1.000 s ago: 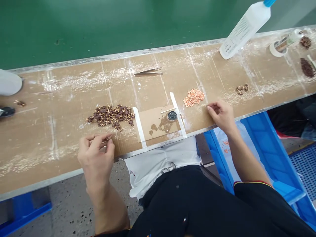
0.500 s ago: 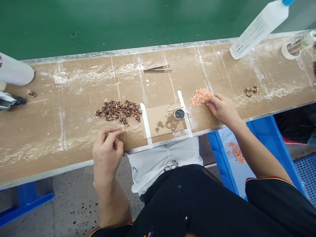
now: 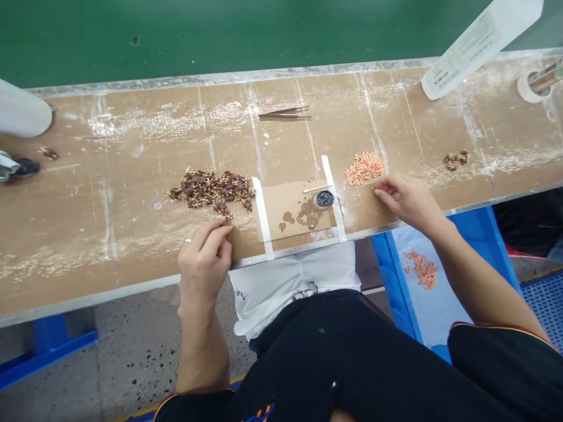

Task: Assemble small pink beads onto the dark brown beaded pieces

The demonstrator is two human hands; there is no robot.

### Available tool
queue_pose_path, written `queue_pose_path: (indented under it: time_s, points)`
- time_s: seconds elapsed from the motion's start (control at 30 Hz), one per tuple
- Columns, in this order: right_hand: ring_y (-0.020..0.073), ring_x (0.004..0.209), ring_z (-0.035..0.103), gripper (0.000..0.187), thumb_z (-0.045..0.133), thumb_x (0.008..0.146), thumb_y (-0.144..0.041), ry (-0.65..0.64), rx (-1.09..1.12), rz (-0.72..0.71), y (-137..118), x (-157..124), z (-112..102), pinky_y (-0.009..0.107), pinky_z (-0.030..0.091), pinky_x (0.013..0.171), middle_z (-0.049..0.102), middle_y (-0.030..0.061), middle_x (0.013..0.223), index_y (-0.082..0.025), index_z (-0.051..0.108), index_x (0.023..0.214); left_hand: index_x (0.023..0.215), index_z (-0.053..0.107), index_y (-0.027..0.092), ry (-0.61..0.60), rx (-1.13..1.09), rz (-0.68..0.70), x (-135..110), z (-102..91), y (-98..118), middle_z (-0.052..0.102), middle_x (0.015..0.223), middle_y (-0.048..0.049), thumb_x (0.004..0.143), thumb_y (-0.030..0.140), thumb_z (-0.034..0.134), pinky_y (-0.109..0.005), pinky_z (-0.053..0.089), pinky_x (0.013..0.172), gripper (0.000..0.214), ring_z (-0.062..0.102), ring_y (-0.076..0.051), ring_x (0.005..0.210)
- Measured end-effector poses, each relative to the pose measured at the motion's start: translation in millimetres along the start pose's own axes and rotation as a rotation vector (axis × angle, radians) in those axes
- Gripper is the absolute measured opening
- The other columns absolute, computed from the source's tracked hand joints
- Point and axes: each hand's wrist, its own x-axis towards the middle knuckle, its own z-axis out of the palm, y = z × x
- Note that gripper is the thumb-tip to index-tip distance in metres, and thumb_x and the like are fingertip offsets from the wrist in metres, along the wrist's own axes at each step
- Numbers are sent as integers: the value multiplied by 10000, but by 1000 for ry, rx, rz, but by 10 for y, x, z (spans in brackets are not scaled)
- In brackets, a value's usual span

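My left hand is closed in a pinch, its fingertips at the lower edge of a pile of small dark-brown and gold pieces. Whatever those fingers hold is too small to make out. Thumb and forefinger of my right hand are pressed together just below and right of a heap of small orange pieces; anything between them cannot be made out. Between the hands, a small round pot of black stuff stands on a stained cardboard sheet. A cotton swab lies beside the pot.
Tweezers lie toward the back of the cardboard-covered bench. A white plastic bottle and a tape roll stand at back right. Below the edge, a blue crate holds more orange pieces.
My left hand has moved up to the edge of the brown-and-gold pile. My right hand has drawn back from the orange heap. The camera view has shifted slightly.
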Motion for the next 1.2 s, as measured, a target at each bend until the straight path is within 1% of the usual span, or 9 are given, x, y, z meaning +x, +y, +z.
queue_pose_path:
  time_s: [0.1,0.23,0.33,0.5,0.67,0.77,0.87,1.0,1.2]
  points:
    - [264,748,656,86,608,947,-298,-44,-57,-13,-37,68,-5,396,511,751,751,100,879,-253,654,891,1007,820,265,18,-37,16,14,60,15,853,1177,-90,932,133,651,-444,625,1014,227,797,-267,1048]
    - [267,743,642,106,574,959,-266,-116,-174,-27,-93,151,-25,375,471,718,736,94,841,-260,603,856,1052,825,250,65,-10,119,38,113,38,871,1126,-86,994,165,646,-392,637,956,207,814,-236,993]
    - [278,768,650,117,552,966,-259,-199,-245,-29,-120,231,-81,372,444,706,737,103,867,-263,572,850,1064,826,244,102,-40,139,53,156,49,877,1081,-83,1030,196,649,-358,627,927,186,820,-224,981]
    - [281,794,654,162,532,972,-274,-375,-319,-25,-137,358,-188,373,432,708,714,106,904,-266,513,812,1029,828,226,169,-64,74,69,241,54,873,977,-73,1072,303,636,-329,614,855,211,812,-209,895]
    - [277,785,632,165,529,963,-272,-403,-336,-76,-167,372,-255,381,426,707,686,126,934,-268,474,808,1010,831,217,239,-134,-49,90,248,81,851,933,-67,1041,316,662,-309,611,828,199,789,-192,859]
    - [280,816,643,150,545,955,-270,-370,-334,-101,-227,361,-284,381,419,701,696,155,1004,-265,479,821,1052,822,205,207,-188,-147,84,207,106,826,908,-51,1036,304,643,-279,624,748,205,770,-161,779]
    - [284,824,652,137,526,943,-242,-367,-354,-45,-317,359,-294,376,420,699,712,164,1024,-265,478,816,1104,799,190,178,-286,-229,58,186,135,797,921,-38,1053,284,608,-244,639,691,219,767,-124,721]
    - [304,832,656,126,456,944,-244,-402,-446,7,-419,363,-294,375,399,684,738,189,1101,-268,434,822,1103,786,192,128,-411,-256,23,222,200,777,943,-29,1043,265,626,-226,661,712,185,776,-103,729]
    - [292,798,637,177,428,978,-297,-481,-531,2,-417,383,-318,369,372,653,708,184,991,-279,345,823,1047,802,192,-20,-534,-285,-7,276,364,792,944,-47,1007,236,665,-239,644,699,150,759,-129,777]
